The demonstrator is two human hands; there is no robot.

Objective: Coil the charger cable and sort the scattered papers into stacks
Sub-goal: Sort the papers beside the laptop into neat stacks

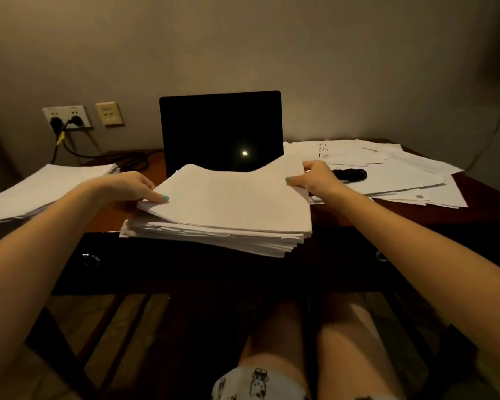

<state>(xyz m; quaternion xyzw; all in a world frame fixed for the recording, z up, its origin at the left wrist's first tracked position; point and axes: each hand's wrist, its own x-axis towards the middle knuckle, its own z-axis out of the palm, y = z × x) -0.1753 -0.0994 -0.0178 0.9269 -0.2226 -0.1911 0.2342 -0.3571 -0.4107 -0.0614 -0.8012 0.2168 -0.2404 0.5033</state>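
Sheets of white paper sag between your left hand and right hand, both pinching the edges; handwriting on scattered papers at two o'clock is unreadable.

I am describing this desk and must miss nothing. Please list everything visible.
top sheets: one bundle, white, left edge raised off the middle stack
middle stack: one, white, desk front centre
left stack: one, white, desk left
scattered papers: many, white, desk right
cable bundle: one, black, on the scattered papers
laptop: one, black, open behind the middle stack
wall sockets: two plates, white and cream, wall left
desk: one, dark brown
left hand: grips the top sheets' left edge
right hand: grips their right edge
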